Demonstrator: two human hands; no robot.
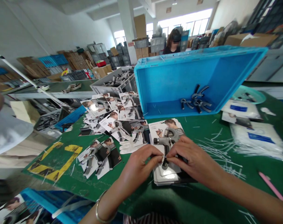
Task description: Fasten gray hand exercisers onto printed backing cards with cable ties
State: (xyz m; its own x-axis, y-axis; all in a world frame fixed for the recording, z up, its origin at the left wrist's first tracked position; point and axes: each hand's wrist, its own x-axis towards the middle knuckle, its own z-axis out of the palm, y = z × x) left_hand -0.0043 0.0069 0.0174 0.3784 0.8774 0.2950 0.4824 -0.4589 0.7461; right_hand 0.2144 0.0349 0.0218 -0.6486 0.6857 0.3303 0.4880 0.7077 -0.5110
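Observation:
A grey and black hand grip strengthener [172, 134] lies on a stack of printed cards [166, 181] in front of me. My left hand [142, 160], with a bangle at the wrist, pinches a thin white tie [164, 159] at the strengthener's handle. From the other side, my right hand [192, 155] closes its thumb and fingers at the same spot, covering part of the handle and card. Whether the tie is fastened is hidden by the fingertips. To the right are scattered many loose white ties [216, 152].
A blue crate [171, 84] on its side holds several strengtheners. Carded strengtheners [118, 124] pile up at left, beside a white glove [129, 147]. Bags of ties [255, 135] and a pink stick-like object [271, 186] lie right. A person [172, 45] is behind the crate.

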